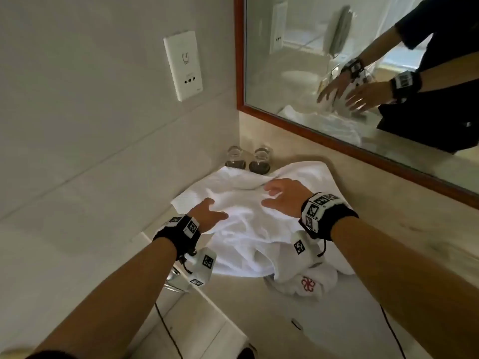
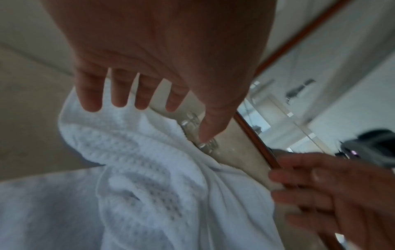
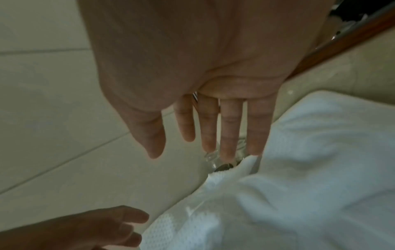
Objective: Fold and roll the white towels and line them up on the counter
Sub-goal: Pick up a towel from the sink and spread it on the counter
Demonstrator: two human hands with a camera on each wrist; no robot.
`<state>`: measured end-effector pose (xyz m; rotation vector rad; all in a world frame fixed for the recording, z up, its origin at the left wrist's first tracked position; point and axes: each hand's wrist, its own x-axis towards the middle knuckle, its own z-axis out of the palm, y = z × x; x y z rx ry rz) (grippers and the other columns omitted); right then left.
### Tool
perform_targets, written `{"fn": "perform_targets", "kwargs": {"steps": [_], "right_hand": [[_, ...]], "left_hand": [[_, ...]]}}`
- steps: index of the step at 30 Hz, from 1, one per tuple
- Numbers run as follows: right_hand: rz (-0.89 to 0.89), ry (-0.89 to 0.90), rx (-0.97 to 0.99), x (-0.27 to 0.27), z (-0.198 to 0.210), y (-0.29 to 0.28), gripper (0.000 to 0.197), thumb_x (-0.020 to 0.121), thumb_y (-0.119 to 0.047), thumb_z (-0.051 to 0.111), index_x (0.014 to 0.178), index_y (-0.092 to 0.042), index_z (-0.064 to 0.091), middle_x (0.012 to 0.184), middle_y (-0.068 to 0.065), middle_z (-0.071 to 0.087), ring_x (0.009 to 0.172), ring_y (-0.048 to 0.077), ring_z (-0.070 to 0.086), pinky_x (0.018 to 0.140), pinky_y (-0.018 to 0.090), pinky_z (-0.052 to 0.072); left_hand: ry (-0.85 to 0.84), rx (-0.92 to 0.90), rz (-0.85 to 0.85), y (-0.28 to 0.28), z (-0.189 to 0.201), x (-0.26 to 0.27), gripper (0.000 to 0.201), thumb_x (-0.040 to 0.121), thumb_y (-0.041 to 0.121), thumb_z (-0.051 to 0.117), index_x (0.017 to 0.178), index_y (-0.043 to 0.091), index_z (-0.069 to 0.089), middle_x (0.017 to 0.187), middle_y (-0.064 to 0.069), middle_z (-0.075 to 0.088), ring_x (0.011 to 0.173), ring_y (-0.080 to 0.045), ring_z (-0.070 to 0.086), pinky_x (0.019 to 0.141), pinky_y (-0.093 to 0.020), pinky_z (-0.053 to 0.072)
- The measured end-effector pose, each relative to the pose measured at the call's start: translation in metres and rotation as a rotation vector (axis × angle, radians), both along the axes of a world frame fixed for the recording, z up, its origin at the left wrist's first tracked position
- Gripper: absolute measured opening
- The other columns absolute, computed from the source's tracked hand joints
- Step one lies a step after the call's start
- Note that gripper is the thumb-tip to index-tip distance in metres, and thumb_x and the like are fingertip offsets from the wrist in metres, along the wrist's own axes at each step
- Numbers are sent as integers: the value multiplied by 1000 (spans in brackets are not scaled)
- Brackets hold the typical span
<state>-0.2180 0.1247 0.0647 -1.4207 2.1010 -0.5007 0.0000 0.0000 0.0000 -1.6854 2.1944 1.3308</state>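
Observation:
A crumpled white towel [image 1: 248,229] lies spread on the beige counter [image 1: 388,218] in the corner under the mirror. My left hand [image 1: 207,212] is over its left part, fingers straight and spread, holding nothing. My right hand [image 1: 280,196] is over its far middle, fingers also spread. In the left wrist view the left hand [image 2: 149,108] is just above the waffle-weave towel [image 2: 149,186], and the right hand [image 2: 333,194] is at the right. In the right wrist view the right hand [image 3: 205,145] points past the towel [image 3: 299,186]. I cannot tell whether either hand touches the cloth.
A second white towel with a red emblem [image 1: 308,282] lies bunched at the near right. Two upturned glasses [image 1: 248,159] stand in the back corner, touching the towel's far edge. A wood-framed mirror [image 1: 337,141] runs along the right wall. A wall socket plate [image 1: 182,66] is on the left.

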Motion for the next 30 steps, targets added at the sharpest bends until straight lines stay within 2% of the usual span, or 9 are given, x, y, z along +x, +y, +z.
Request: {"fn": "perform_targets", "kwargs": {"steps": [5, 10, 14, 17, 19, 23, 25, 27, 30], "right_hand": [[50, -74, 126, 10, -30, -47, 49, 84, -44, 69, 129, -26, 57, 127, -5, 61, 109, 14, 59, 98, 31, 46], [163, -27, 229, 24, -59, -78, 55, 85, -44, 68, 133, -25, 52, 135, -1, 57, 119, 18, 56, 100, 32, 44], [276, 32, 353, 28, -78, -88, 52, 89, -42, 63, 135, -20, 53, 136, 2, 56, 120, 22, 55, 101, 33, 44], [221, 17, 354, 22, -80, -93, 44, 87, -40, 64, 127, -22, 59, 127, -2, 62, 112, 19, 58, 93, 28, 46], [198, 3, 360, 20, -81, -96, 42, 85, -40, 65, 124, -25, 61, 122, -4, 64, 110, 18, 59, 93, 29, 47], [201, 12, 367, 22, -86, -98, 39, 83, -43, 65, 119, -27, 63, 116, -6, 65, 107, 17, 60, 92, 30, 48], [204, 32, 367, 24, -92, -96, 39, 82, -47, 65, 116, -29, 64, 116, -7, 65, 106, 17, 61, 93, 32, 48], [201, 28, 381, 25, -97, -93, 41, 81, -48, 66, 117, -29, 64, 117, -7, 65, 106, 17, 61, 93, 32, 49], [219, 30, 404, 26, -94, -92, 37, 83, -45, 67, 115, -26, 65, 112, -7, 64, 104, 17, 61, 88, 27, 47]], "left_hand": [[69, 114, 226, -37, -20, 5, 53, 95, 33, 58, 133, -3, 50, 135, -25, 52, 123, -40, 51, 101, -47, 46], [37, 160, 416, -66, -52, 20, 68, 86, 42, 62, 144, 18, 38, 142, -16, 44, 118, -41, 54, 95, -48, 47], [186, 274, 463, -78, -55, 14, 53, 94, 33, 56, 138, 4, 48, 145, -21, 43, 131, -41, 43, 104, -49, 42], [292, 311, 637, -89, -60, 12, 29, 98, 32, 50, 124, 23, 56, 147, -10, 42, 121, -34, 45, 85, -42, 45], [325, 333, 739, -94, -64, 13, 32, 94, 40, 55, 122, 23, 57, 147, -6, 42, 119, -32, 46, 77, -38, 42], [323, 316, 747, -106, -70, 16, 48, 92, 39, 60, 133, 15, 55, 145, -11, 45, 130, -36, 45, 98, -44, 43], [324, 282, 764, -113, -73, 21, 54, 89, 36, 64, 133, 6, 55, 141, -17, 50, 128, -37, 49, 100, -44, 43], [325, 192, 743, -115, -69, 20, 43, 88, 27, 67, 125, 5, 62, 129, -17, 60, 117, -32, 57, 89, -35, 46], [398, 31, 701, -110, -50, 4, 7, 79, 11, 74, 82, 12, 67, 78, -8, 65, 82, -30, 64, 73, -31, 51]]}}
